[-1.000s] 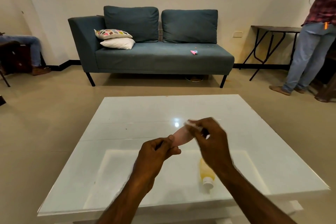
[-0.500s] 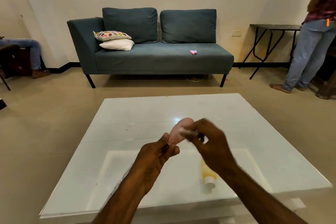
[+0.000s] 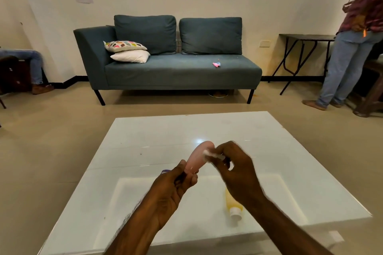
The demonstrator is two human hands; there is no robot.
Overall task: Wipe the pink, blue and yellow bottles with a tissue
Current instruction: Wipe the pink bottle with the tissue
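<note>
My left hand (image 3: pixel 176 184) grips the lower end of the pink bottle (image 3: pixel 198 157), which points up and away over the white table (image 3: pixel 145 136). My right hand (image 3: pixel 236 170) pinches a small white tissue (image 3: pixel 207 153) against the bottle's upper part. A bit of blue or purple (image 3: pixel 165 171) peeks out behind my left hand; I cannot tell what it is. The yellow bottle (image 3: pixel 233 203) lies on the table under my right wrist, its white cap toward me.
A teal sofa (image 3: pixel 176 68) with two pillows stands beyond the table. A person in jeans (image 3: pixel 344 64) stands at the right next to a dark folding table (image 3: pixel 304 37). A seated person's legs (image 3: pixel 31 64) show at the far left.
The pink bottle's far end has come out from under my right hand, and the tissue has slid along the bottle. The view has tilted up a little.
</note>
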